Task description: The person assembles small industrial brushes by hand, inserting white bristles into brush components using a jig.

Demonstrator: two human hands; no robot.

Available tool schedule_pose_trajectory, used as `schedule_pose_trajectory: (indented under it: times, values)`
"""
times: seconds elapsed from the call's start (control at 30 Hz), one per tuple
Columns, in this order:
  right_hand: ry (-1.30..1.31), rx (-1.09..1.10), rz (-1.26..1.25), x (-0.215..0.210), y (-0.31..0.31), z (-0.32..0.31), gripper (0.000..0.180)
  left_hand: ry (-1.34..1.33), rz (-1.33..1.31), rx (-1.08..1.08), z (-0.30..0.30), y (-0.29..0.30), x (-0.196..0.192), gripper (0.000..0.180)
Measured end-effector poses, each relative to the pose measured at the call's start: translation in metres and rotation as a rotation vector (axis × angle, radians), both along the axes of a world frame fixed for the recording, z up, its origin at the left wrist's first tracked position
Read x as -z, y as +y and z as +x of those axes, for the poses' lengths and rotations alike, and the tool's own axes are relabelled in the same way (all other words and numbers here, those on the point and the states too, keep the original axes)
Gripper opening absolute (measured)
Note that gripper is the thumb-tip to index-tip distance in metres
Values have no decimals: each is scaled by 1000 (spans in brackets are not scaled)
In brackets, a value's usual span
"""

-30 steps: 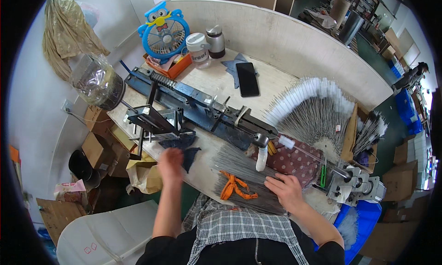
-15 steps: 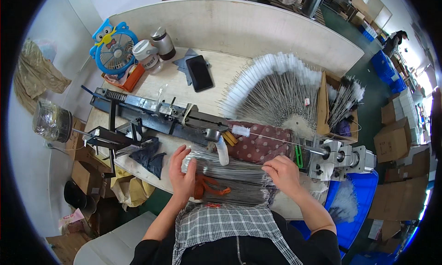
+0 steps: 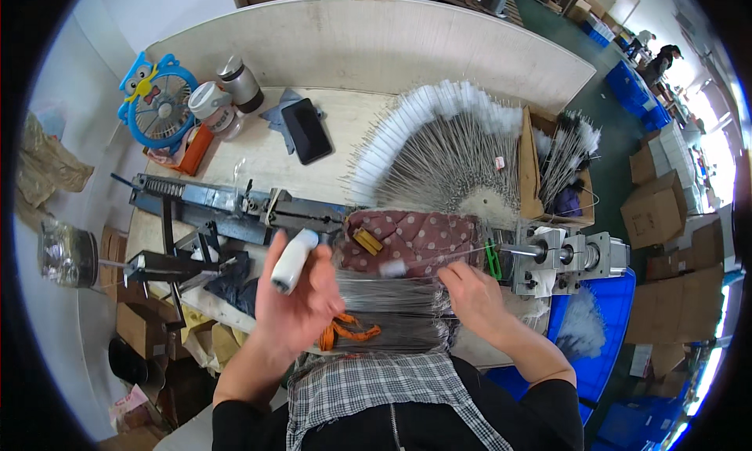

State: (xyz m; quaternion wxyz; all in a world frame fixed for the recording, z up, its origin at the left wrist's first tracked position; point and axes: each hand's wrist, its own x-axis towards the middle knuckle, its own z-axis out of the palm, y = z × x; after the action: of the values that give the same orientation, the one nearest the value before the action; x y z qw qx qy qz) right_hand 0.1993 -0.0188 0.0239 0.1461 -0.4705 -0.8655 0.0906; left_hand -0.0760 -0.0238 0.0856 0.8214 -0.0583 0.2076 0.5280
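My left hand (image 3: 294,310) is raised above the left part of the bench, thumb and curled fingers around a white lever handle (image 3: 291,264). A small white-bristled wire brush (image 3: 393,269), blurred, hangs at the left end of a thin twisted wire that runs to the metal spindle (image 3: 521,249) at the right. Just below that wire, my right hand (image 3: 475,298) has its fingertips pinched together at the right end of a bundle of straight wires (image 3: 392,294). What lies between those fingertips is too small to tell.
Many finished brushes (image 3: 446,145) fan out at the back. Beside them stands a cardboard box (image 3: 533,169) of more brushes. A long metal rail (image 3: 207,204) crosses the left side, with a phone (image 3: 307,131) and blue fan (image 3: 160,106) behind. A blue bin (image 3: 619,310) sits right.
My left hand has closed around the lever handle, which has come up and left. The brush's left end has left the rail and dropped nearer to me. My right hand stays by the wires.
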Motion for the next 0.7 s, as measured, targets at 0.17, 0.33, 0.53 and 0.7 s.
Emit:
schedule_pose_trajectory:
  times: [0.17,0.33,0.53,0.7]
  values:
    - [-268,175,97,-64,1,20,26,520,191,282,-2,-35,36,58]
    - [-112,372,344,-104,39,69,19,1096,1274,447,59,8,18,14]
    - [208,244,127,-66,50,58,20,1943,1473,25,162,68,66,13]
    - [298,264,50,-38,63,55,16,2154,1628,72,170,84,72,11]
